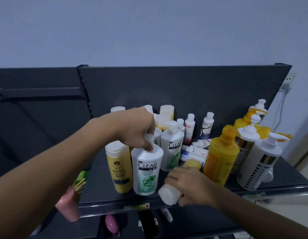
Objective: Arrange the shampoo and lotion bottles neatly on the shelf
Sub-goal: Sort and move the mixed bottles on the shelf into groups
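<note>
Both hands on shampoo bottles.

A pale blue wall rises behind a dark back panel. At the far right a socket sits on the wall, with a plug just below it and a cord hanging down. A green box, perhaps snacks, shows at lower left.

Pretty dim, cool bluish light overall, no hard shadows, just soft glare on the white bottle. Wide-angle lens bends the shelf edges, and the pink bottle bottom left is smeared blurry.
</note>
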`<state>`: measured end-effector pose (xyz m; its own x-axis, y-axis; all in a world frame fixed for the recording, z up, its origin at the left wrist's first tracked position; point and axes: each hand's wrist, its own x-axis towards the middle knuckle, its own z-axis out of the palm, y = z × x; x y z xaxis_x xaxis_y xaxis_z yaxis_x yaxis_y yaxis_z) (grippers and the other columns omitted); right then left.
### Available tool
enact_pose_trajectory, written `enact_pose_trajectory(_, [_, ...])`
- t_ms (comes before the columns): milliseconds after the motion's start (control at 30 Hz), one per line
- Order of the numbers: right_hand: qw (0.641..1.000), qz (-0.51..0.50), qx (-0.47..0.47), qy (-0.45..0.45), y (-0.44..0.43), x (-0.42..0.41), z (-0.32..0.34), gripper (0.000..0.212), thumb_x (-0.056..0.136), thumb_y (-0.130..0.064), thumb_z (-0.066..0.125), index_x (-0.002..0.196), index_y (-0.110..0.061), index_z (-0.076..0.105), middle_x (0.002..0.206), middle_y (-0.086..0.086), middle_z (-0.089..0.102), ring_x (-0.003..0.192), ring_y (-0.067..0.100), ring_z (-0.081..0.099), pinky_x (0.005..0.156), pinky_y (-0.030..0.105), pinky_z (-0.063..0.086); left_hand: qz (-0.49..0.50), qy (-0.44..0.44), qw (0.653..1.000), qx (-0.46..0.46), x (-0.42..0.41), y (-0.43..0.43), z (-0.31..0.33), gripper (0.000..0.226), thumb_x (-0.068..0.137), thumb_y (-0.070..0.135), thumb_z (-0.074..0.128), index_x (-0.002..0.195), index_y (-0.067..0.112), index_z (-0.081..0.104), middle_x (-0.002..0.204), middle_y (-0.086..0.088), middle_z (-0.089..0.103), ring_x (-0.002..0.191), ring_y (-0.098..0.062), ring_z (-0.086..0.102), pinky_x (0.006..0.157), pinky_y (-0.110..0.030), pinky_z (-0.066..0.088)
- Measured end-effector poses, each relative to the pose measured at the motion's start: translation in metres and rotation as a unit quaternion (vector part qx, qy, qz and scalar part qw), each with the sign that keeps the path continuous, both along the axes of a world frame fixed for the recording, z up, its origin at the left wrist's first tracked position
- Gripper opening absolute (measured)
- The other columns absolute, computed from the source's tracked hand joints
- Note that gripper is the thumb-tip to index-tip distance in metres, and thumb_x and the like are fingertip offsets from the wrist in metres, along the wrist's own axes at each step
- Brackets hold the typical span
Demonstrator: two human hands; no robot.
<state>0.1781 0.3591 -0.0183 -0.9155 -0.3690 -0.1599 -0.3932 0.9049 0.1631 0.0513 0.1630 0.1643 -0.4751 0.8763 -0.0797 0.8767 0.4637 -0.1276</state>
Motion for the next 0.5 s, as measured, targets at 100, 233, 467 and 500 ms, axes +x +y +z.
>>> enact_pose_trajectory(100, [0.987,-0.045,-0.132,0.081,0.02,0.001,0.025,0.065,0.066,-0.048,0.074,0.126,-0.026,0.063,0.118,-0.005,0.063,0.106,0.017,0.06,0.082,0.037,0.055,0.001,-0.004,1.0,0.006,-0.004,0.008,-0.007,0.04,0.079,0.059,0.075,0.086,0.02,0.076,0.071,0.001,0.072,0.073,-0.014,0.064,0.06,-0.032,0.052])
enact_pose_trajectory(233, [0.932,-0.138,-0.3,0.147,0.046,-0.009,0.06,0.044,0.064,-0.039,0.078,0.102,-0.021,0.067,0.089,-0.004,0.07,0.082,0.018,0.066,0.065,0.04,0.055,-0.003,-0.019,1.0,0.012,-0.004,0.023,-0.013,0.036,0.078,0.055,0.078,0.073,0.021,0.069,0.064,0.0,0.066,0.063,-0.013,0.058,0.059,-0.033,0.051])
enact_pose_trajectory(467, [0.886,-0.193,-0.377,0.19,0.054,-0.012,0.101,0.05,0.062,-0.033,0.094,0.103,-0.015,0.072,0.083,-0.004,0.072,0.077,0.013,0.067,0.062,0.031,0.05,-0.001,-0.061,0.998,0.031,-0.003,0.042,-0.031,0.031,0.079,0.055,0.079,0.09,0.026,0.074,0.077,0.008,0.07,0.071,-0.011,0.061,0.062,-0.031,0.054])
enact_pose_trajectory(500, [0.884,-0.205,-0.374,0.189,0.053,-0.013,0.111,0.049,0.059,-0.033,0.095,0.1,-0.016,0.074,0.083,-0.005,0.073,0.078,0.013,0.068,0.064,0.033,0.053,-0.005,-0.063,0.997,0.039,-0.001,0.046,-0.032,0.033,0.079,0.054,0.079,0.094,0.025,0.075,0.08,0.007,0.071,0.074,-0.013,0.062,0.062,-0.03,0.053])
